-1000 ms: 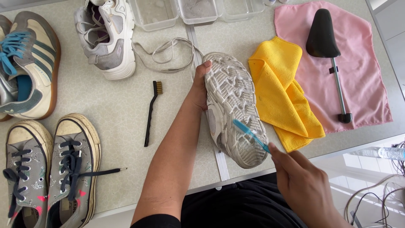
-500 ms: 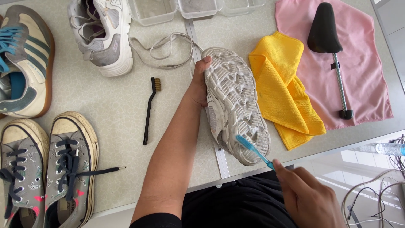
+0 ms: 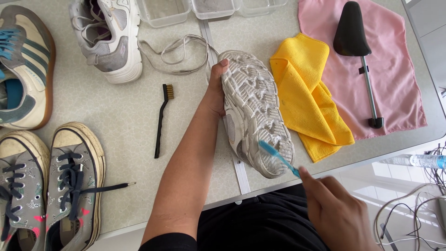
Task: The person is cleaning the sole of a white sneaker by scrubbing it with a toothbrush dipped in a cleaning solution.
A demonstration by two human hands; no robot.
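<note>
My left hand (image 3: 214, 91) grips a white sneaker (image 3: 253, 109) turned sole up over the table, fingers wrapped on its left side near the toe. The sole is grey with dirt and soapy foam. My right hand (image 3: 337, 211), at the lower right, holds a blue toothbrush (image 3: 278, 157) whose bristles rest on the heel end of the sole.
A black wire brush (image 3: 161, 119) lies left of my arm. The matching white sneaker (image 3: 109, 37) and loose laces (image 3: 179, 53) sit behind. Grey canvas shoes (image 3: 51, 186) and a striped trainer (image 3: 21, 69) at left. Yellow cloth (image 3: 309, 97), pink cloth (image 3: 395, 79) with black shoe tree (image 3: 355, 42) at right. Clear tubs (image 3: 204, 7) at back.
The toothbrush has slid down the sole toward the heel while my right hand drew back toward me. My left hand keeps the sneaker in the same place.
</note>
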